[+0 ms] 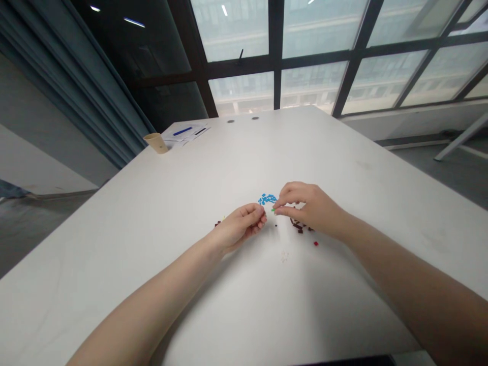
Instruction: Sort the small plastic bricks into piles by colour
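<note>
Two bare hands meet over a white table, mid-table. Right hand: thumb and index fingertips pinch a tiny green piece, other fingers bent behind the index; the piece sits at the fingertips, between the two hands, just right of the left fingertips. Left hand: fingers curled in, thumb pressed to the index; can't tell if anything is caught between them. The hands are close but apart. Blue pieces lie loose just beyond both hands, near the fingertips. Dark brown pieces are scattered under and just below the right hand, partly hidden by it; single red piece nearer the wearer. One small black piece between the hands, pale bits closer in, too small to identify. Dark reddish bits and a yellow bit show at the left hand's outer side, partly covered. Far left table edge: tan cup, beside papers with a blue pen and a black pen on top. Windows behind, blue-grey curtain at left.
</note>
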Tool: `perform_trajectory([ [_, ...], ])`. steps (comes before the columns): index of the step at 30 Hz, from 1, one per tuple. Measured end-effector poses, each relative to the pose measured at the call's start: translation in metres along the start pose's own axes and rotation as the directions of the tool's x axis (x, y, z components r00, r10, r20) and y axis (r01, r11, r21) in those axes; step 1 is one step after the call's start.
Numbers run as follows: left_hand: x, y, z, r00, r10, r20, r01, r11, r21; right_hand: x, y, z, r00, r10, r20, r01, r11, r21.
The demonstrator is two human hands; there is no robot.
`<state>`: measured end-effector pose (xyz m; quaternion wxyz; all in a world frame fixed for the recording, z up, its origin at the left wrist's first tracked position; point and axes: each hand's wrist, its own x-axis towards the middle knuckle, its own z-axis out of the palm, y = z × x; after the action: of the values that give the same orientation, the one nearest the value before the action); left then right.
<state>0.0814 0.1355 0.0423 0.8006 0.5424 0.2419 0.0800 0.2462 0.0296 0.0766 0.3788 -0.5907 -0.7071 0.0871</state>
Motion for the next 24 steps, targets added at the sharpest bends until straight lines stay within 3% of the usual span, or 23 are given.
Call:
perform_trajectory([
  [8,-0.003,0.002,0.001,0.998,0.013,0.056,-0.024,0.980,0.199,-0.029,0.015,-0.054,0.991,0.118,-0.059,-0.125,0.985,-0.118],
  [14,0.001,-0.009,0.004,0.995,-0.030,0.093,-0.001,0.948,0.320,-0.062,0.065,-0.067,0.950,0.307,-0.066,-0.313,0.920,-0.235],
  [18,0.005,-0.019,0.004,0.983,-0.038,0.181,-0.042,0.908,0.416,-0.074,0.102,-0.070,0.876,0.480,0.051,-0.435,0.831,-0.347],
  [21,0.009,-0.026,0.002,0.973,-0.048,0.225,-0.062,0.888,0.456,-0.076,0.115,-0.070,0.803,0.594,0.039,-0.512,0.723,-0.464],
  [24,0.010,-0.031,0.000,0.968,-0.059,0.245,-0.064,0.883,0.466,-0.076,0.115,-0.069,0.702,0.712,0.000,-0.600,0.591,-0.540],
])
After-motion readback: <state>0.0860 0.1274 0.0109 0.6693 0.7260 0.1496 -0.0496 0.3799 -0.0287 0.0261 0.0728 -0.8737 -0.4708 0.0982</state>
